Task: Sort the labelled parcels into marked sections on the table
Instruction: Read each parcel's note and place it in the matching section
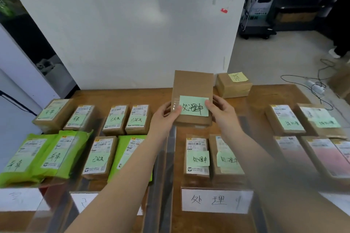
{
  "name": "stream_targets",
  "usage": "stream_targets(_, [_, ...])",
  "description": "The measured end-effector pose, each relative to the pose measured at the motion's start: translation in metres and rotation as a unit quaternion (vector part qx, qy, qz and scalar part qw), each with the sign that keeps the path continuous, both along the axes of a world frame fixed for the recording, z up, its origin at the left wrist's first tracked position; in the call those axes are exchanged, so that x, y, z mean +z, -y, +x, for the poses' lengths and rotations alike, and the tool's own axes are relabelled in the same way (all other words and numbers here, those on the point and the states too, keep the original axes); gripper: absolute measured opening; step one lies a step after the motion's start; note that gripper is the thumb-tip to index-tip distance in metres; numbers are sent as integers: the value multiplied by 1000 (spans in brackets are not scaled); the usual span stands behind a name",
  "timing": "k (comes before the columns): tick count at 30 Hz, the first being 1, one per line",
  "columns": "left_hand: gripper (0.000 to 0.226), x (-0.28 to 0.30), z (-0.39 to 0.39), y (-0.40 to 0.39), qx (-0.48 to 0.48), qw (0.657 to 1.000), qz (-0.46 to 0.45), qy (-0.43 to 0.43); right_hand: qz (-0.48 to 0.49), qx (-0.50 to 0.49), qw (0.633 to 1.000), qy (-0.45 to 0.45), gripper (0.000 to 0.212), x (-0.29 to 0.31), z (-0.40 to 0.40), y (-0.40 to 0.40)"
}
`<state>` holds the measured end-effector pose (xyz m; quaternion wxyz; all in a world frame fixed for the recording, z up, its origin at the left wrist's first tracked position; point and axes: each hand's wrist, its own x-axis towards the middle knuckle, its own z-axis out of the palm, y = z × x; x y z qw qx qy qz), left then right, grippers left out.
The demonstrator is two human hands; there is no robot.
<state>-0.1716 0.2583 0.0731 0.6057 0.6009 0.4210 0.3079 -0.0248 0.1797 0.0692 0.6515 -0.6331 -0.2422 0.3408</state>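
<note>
Your left hand pinches the left edge of the flat brown cardboard parcel with the green handwritten note, and your right hand clamps its right edge. It hangs above the wooden table, long axis running away from you, directly beyond the white section label whose characters match, so lower it there

far-right pink parcels blurred, their labels unreadable.

Both arms stretched out forward, left hand and right hand facing each other, fingers curled and thumbs on top, gripping the same parcel.
</note>
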Motion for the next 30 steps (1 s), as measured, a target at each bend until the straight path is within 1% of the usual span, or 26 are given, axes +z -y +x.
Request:
stream_targets(7, [55, -33, 44, -26, 8, 997, -31, -68, -63, 22, 998, -11, 47, -34, 53, -27])
stream_targets(15, [54, -84, 78, -60, -4, 984, -120, -129, -137, 53, 988, -54, 44, -80, 87, -56])
stream_targets(18, [50, -98, 85, -69, -9, 979, -141, -146, -171, 69, 982, -39, 45, -97, 95, -67])
stream_targets(22, [37, -115, 90, -75, -5, 972, -173, -156, -221, 83, 972, -9, 46, -116, 100, -77])
stream_targets(24, [36, -122, 91, -77, -8, 968, -187, -167, -251, 93, 963, 9, 42, -123, 101, -80])
stream_targets(27, [41, -129, 93, -75, -51, 955, -182, -230, -304, 123, 944, 32, 34, -130, 100, -81])
stream_targets(30, [41, -133, 92, -74, -69, 947, -174, -262, -325, 128, 936, 48, 39, -134, 99, -82])
